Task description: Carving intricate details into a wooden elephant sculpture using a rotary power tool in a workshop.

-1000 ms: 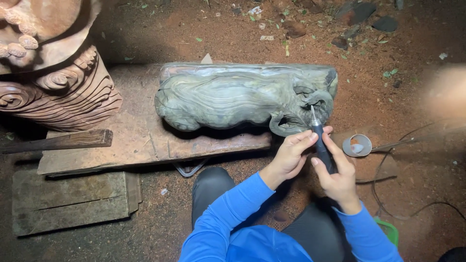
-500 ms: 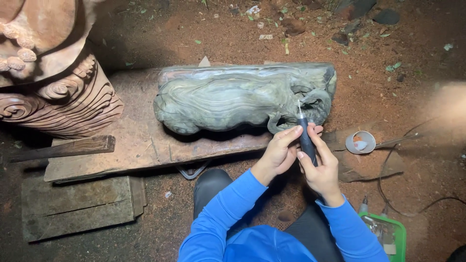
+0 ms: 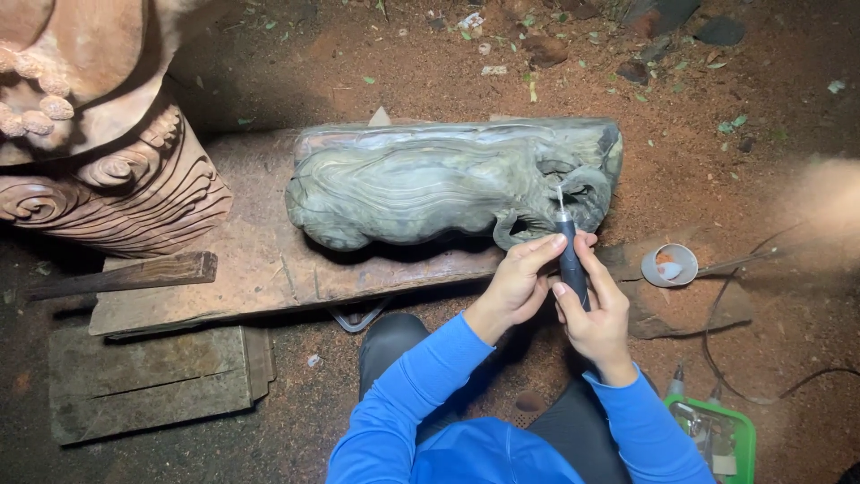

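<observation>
Your right hand is wrapped tight around a dark, pen-shaped carving tool, and your left hand pinches it from the other side. Its thin tip touches the grey-green stone carving. The carving is long and lumpy, with wavy lines and a curly loop at its right end. It lies on a flat wooden board on the red dirt.
</observation>
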